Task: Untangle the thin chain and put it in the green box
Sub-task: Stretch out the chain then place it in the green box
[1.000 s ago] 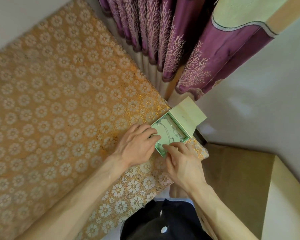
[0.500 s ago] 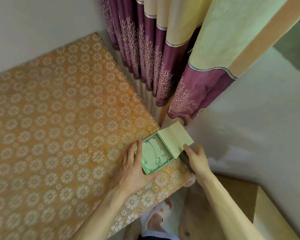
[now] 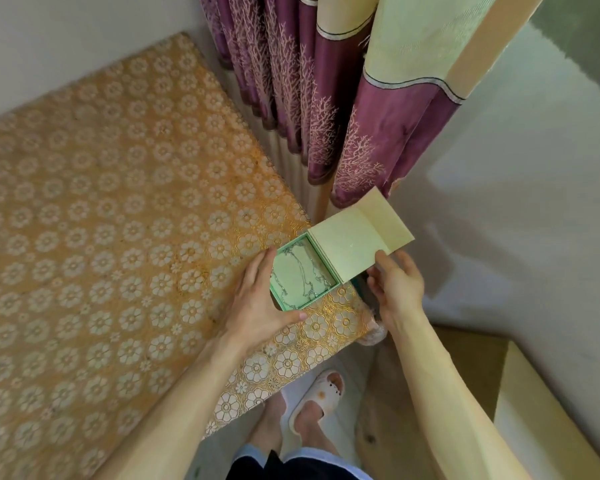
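Note:
The green box (image 3: pixel 293 307) stands open at the right corner of the table. The thin silver chain (image 3: pixel 302 271) lies spread out inside it on the pale green pad. Its cream lid (image 3: pixel 347 244) is hinged up to the right, with a flap folded out. My left hand (image 3: pixel 257 306) lies flat against the box's left side, fingers straight and thumb along the near edge. Off the table's edge, my right hand (image 3: pixel 399 289) touches the lid's lower edge with its fingertips, fingers relaxed.
The table (image 3: pixel 118 220) has a gold cloth with a flower pattern. Purple and cream curtains (image 3: pixel 326 98) hang just behind the box. My feet in white slippers (image 3: pixel 321 393) are below the table edge, and a beige cabinet (image 3: pixel 534 410) stands at the lower right.
My right hand left the box's near edge and moved right to the lid's outer edge. My left hand straightened along the box's left side. The view pulled back and up.

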Demonstrator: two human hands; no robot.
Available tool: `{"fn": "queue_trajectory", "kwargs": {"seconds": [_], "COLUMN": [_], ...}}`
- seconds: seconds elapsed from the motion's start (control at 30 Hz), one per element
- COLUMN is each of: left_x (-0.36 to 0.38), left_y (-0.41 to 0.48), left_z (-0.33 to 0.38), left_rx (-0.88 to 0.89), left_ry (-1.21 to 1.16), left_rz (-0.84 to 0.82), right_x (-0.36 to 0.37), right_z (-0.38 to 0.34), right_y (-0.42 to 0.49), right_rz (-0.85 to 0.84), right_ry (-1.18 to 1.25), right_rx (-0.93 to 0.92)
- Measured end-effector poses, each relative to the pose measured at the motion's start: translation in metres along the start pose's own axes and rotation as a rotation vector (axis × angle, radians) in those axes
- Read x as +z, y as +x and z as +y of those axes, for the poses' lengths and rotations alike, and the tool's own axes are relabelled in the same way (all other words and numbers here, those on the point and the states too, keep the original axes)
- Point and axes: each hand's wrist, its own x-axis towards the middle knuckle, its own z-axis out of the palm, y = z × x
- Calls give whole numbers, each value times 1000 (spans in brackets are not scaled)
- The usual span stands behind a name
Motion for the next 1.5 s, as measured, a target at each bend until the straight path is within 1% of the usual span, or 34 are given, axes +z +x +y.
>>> {"fn": "queue_trajectory", "kwargs": {"seconds": [0.07,0.13,0.2,0.23,0.3,0.37,0.4,0.47,0.53,0.57,0.63,0.73,0.83,0.97,1.03,1.07,1.17,1.2,1.27,1.33,1.4,1.5], "left_x": [-1,-4,-13,-19,-37,-53,-60,-68,-67,-64,-56,-45,-37,-28,-23,-21,-14,-11,-7,-2,2,11], "left_y": [-1,1,-1,-3,-16,-35,-45,-63,-75,-79,-80,-74,-70,-72,-74,-74,-73,-71,-67,-63,-58,-52], "left_z": [1,2,7,10,17,21,22,24,26,27,28,25,21,10,4,0,-9,-12,-13,-13,-10,-5], "left_rx": [8,7,6,-4,-60,-140,-174,-227,-278,-310,-360,-402,-396,-419,-439,-451,-475,-485,-498,-500,-505,-483], "left_ry": [0,28,69,48,-140,-448,-596,-800,-913,-936,-946,-965,-973,-967,-948,-941,-902,-878,-812,-772,-798,-863], "left_rz": [-6,-45,-103,-114,-66,12,36,49,40,40,62,72,61,141,192,210,245,262,290,301,303,259], "right_x": [-1,-2,-1,0,3,5,6,6,4,4,4,4,5,3,2,2,9,14,23,28,28,26], "right_z": [-7,-12,-15,-15,-13,-6,0,16,34,42,53,57,56,52,50,49,43,40,36,37,39,42], "right_y": [-12,-25,-44,-55,-79,-100,-108,-114,-114,-113,-114,-115,-115,-117,-117,-115,-102,-97,-88,-83,-80,-78], "right_rz": [-14,-15,12,21,-8,-77,-100,-135,-178,-198,-228,-229,-222,-291,-330,-321,-228,-220,-263,-346,-393,-404], "right_ry": [-22,-73,-147,-180,-248,-314,-374,-547,-708,-765,-832,-881,-931,-1052,-1110,-1138,-1238,-1260,-1246,-1200,-1172,-1139], "right_rx": [-82,-162,-286,-357,-478,-553,-594,-722,-863,-901,-941,-1006,-1024,-1014,-961,-921,-788,-744,-669,-636,-654,-666]}}
